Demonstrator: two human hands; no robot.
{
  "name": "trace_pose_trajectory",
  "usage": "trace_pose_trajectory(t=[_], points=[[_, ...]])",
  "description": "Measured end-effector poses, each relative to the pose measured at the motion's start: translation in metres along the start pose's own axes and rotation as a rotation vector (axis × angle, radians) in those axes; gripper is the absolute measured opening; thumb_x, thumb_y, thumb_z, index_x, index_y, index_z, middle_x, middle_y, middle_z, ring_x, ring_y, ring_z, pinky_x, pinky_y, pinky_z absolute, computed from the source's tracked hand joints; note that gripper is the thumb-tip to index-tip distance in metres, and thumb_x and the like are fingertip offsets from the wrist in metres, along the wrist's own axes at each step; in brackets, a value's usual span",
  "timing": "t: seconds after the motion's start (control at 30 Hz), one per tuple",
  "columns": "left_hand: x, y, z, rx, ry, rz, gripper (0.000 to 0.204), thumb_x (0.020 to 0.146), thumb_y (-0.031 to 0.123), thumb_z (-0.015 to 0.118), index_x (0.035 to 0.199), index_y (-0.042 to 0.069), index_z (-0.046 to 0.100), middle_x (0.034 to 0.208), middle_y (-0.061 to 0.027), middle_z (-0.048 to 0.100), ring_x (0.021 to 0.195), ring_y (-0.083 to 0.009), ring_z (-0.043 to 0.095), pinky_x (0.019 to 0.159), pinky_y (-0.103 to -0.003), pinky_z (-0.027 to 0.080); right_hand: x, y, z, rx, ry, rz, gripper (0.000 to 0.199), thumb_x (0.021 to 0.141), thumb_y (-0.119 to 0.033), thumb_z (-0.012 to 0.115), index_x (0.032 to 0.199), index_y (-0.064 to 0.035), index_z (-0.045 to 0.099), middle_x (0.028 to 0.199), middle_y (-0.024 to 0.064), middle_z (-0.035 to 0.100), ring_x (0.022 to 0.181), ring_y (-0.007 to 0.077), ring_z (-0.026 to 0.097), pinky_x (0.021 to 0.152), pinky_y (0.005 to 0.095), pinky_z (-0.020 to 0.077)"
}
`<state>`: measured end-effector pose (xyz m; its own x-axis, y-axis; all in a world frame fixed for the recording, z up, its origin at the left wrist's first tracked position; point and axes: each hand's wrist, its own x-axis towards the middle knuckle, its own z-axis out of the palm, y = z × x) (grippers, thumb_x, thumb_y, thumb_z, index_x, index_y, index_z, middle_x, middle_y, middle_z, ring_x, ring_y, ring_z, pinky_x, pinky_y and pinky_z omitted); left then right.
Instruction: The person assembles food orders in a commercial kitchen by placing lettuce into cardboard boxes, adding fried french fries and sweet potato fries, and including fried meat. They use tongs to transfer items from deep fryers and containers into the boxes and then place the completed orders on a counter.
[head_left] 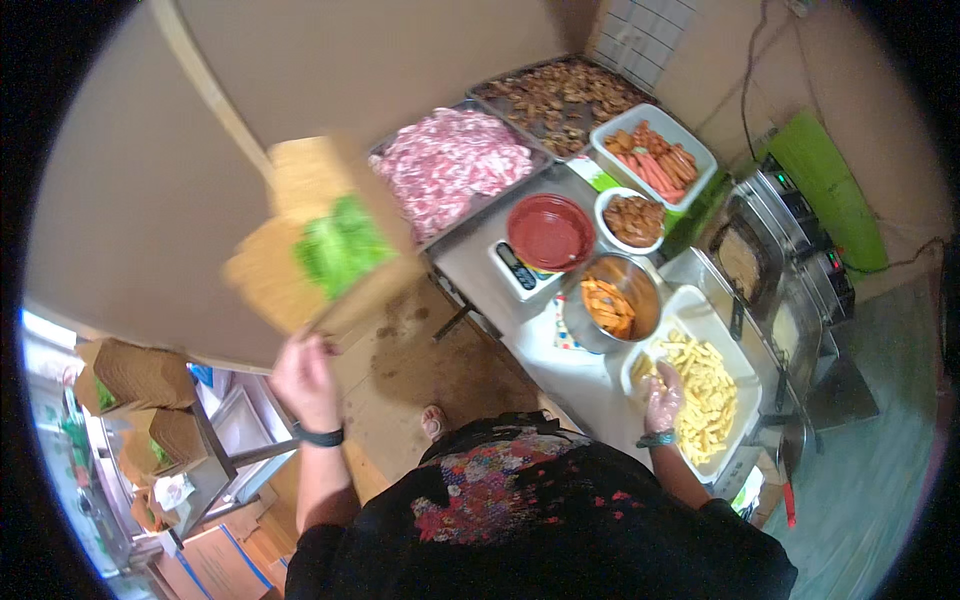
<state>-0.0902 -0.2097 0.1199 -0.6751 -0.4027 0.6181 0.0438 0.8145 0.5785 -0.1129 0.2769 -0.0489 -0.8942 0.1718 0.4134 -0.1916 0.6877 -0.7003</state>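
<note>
My left hand [306, 380] pinches the lower edge of an open brown cardboard food box [268, 270], held up at the left and blurred by motion. A green lettuce leaf [345, 248] lies in the box. In a clear glove, my right hand [662, 400] is down in a white tub [742, 372] of pale french fries [705, 390], its fingers curled round some of them. Just beyond the tub stands a steel pot [645, 295] with orange fried strips [606, 308]. A red bowl [550, 232] sits on a small kitchen scale [518, 272].
Trays of raw sliced meat [450, 170] and browned meat pieces [565, 100] lie at the back. Near them are a tub of sausages [655, 165] and a white bowl of brown pieces [633, 220]. Deep fryers [770, 250] line the right; stacked boxes [150, 375] stand at left.
</note>
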Motion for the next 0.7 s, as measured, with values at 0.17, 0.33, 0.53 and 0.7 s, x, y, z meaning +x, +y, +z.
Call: trace_pose_trajectory(t=[0.17, 0.33, 0.53, 0.7], points=[[-0.032, 0.107, 0.133, -0.346, -0.402, 0.518, 0.02, 0.07, 0.001, 0.052, 0.087, 0.007, 0.061, 0.08, -0.0106, 0.062, 0.064, -0.025, 0.061, 0.054, -0.031, 0.049, 0.044, -0.096, -0.015, 1.216, -0.312, 0.576, 0.05, 0.083, -0.034, 0.055, 0.121, -0.005, 0.039, 0.113, 0.0107, 0.049, 0.102, 0.0216, 0.047, 0.081, 0.0344, 0.0443], [-0.075, 0.186, 0.192, -0.443, -0.686, 0.711, 0.022, 0.07, 0.009, 0.052, 0.091, 0.009, 0.055, 0.084, -0.0063, 0.06, 0.062, -0.0237, 0.059, 0.049, -0.033, 0.047, 0.061, -0.077, -0.045, 1.476, -0.247, 0.571, 0.046, 0.085, -0.031, 0.052, 0.121, -0.0076, 0.038, 0.108, 0.0051, 0.05, 0.093, 0.0187, 0.052, 0.074, 0.034, 0.0462], [-0.081, 0.205, 0.214, -0.299, -0.84, 0.918, 0.024, 0.071, 0.013, 0.054, 0.095, 0.009, 0.053, 0.095, -0.0038, 0.056, 0.064, -0.0226, 0.059, 0.048, -0.032, 0.046, 0.068, -0.049, -0.066, 1.291, -0.099, 0.776, 0.038, 0.082, -0.02, 0.053, 0.115, -0.0052, 0.045, 0.102, 0.0072, 0.055, 0.086, 0.0218, 0.055, 0.068, 0.0342, 0.0473], [-0.07, 0.21, 0.222, -0.606, -0.785, 0.638, 0.043, 0.071, 0.029, 0.065, 0.105, 0.008, 0.052, 0.105, -0.0098, 0.052, 0.085, -0.0279, 0.055, 0.068, -0.035, 0.046, 0.042, -0.022, -0.051, 1.445, 0.074, 0.805, 0.031, 0.078, -0.015, 0.053, 0.105, 0.0015, 0.05, 0.1, 0.0118, 0.056, 0.091, 0.0266, 0.055, 0.073, 0.0388, 0.0474]])
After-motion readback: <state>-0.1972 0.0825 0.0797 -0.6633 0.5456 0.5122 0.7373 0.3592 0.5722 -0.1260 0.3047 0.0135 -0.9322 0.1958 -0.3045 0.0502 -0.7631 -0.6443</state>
